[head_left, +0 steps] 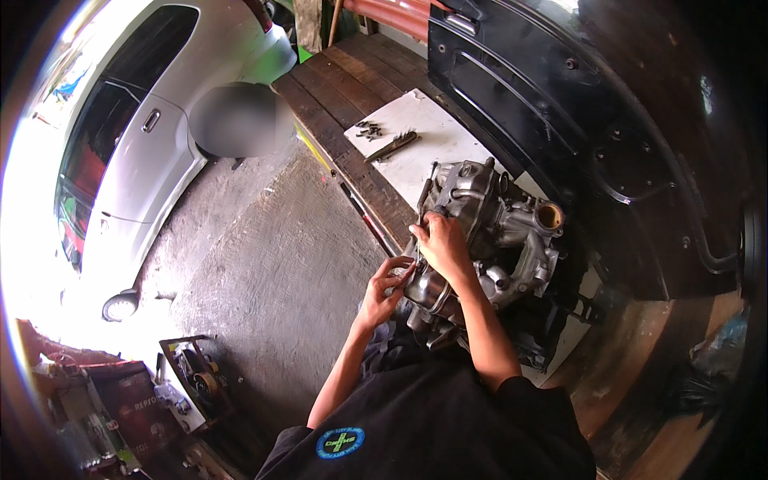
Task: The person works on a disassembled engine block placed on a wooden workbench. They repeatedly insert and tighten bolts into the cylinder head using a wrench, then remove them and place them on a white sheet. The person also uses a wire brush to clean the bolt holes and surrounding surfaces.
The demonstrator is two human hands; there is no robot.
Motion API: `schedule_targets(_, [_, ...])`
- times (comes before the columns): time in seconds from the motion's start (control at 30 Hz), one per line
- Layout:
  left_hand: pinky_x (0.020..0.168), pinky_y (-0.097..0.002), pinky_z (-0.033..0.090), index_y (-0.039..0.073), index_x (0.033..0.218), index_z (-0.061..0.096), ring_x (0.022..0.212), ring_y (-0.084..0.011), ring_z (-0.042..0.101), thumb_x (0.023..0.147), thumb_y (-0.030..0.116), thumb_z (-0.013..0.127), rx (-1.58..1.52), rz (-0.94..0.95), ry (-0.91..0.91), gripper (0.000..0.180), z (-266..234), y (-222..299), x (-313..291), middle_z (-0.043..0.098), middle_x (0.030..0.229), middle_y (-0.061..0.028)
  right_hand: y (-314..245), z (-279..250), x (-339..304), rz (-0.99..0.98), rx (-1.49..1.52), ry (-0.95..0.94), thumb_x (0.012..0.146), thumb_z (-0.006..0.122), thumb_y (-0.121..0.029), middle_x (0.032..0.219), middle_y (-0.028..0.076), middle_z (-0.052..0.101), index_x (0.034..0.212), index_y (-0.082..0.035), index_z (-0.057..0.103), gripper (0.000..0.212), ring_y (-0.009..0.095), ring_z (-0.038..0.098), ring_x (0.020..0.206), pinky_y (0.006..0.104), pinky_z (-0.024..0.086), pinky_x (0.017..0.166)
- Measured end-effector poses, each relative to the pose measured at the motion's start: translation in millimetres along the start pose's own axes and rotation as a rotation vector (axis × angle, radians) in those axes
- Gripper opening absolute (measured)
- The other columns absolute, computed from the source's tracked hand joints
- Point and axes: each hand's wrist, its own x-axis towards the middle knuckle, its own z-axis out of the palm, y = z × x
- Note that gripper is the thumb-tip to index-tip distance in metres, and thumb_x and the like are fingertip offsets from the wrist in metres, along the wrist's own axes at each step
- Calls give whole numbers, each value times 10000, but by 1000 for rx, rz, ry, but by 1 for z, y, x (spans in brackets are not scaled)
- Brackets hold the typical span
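Note:
A silvery metal engine (472,188) stands on the bench in front of me, with rounded covers and an open round port at its far right. My left hand (386,290) is at its left edge beside a shiny rounded cover (426,290). Those fingertips are pinched together, and whatever lies between them is too small to make out. Just above and to the right, my right hand (442,246) is closed around a thin metal rod-like tool (418,250) that points down towards the left fingertips. Its exact kind cannot be told.
On the white board (432,120) lie a wire brush (392,146) and several small dark bolts (368,130). The wooden bench (344,76) runs away from me. A large black vehicle panel (544,96) leans along the right. A silver car (152,120) stands at left, beyond the concrete floor.

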Motion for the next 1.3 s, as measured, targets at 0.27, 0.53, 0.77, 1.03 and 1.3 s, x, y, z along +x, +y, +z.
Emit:
schedule_targets(0.27, [1018, -376, 402, -7, 1173, 655, 1189, -263, 541, 791, -65, 512, -60, -54, 68, 411, 5, 1, -5, 570, 1297, -129, -2, -16, -23, -152, 331, -52, 917, 644, -268, 685, 188, 610, 881, 51, 595, 325, 290, 603, 547, 384, 457, 540])
schedule_targets(0.53, [1005, -380, 414, 32, 1255, 608, 1156, -315, 566, 782, -71, 510, 48, -57, 41, 494, -1, 14, 2, 621, 1224, -161, -14, -35, -38, 2, 470, -162, 927, 649, -189, 683, 67, 607, 937, -11, 574, 193, 115, 624, 569, 269, 488, 510])
schedule_targets(0.77, [970, -388, 439, 35, 1226, 626, 1096, -330, 583, 737, -82, 505, 103, -11, 37, 517, -3, 10, 6, 633, 1195, -156, -11, -44, -56, -76, 382, -207, 896, 681, -147, 778, 109, 658, 931, 16, 551, 211, 180, 679, 655, 290, 501, 535])
schedule_targets(1.03, [962, -385, 455, 47, 1161, 677, 1086, -312, 593, 732, -106, 496, 149, 40, 49, 490, -4, 15, 9, 655, 1184, -124, -23, -62, -66, -223, 127, -251, 883, 651, -121, 931, 180, 639, 996, 15, 567, 196, 379, 641, 815, 432, 511, 677])
schedule_targets(1.3, [969, -384, 442, 62, 1141, 693, 1062, -293, 564, 634, -118, 505, 253, 104, 80, 570, -1, 9, 13, 673, 1153, -84, -19, -68, -46, -162, 176, -312, 880, 667, -93, 752, 157, 658, 923, 5, 549, 159, 302, 676, 649, 355, 510, 568])
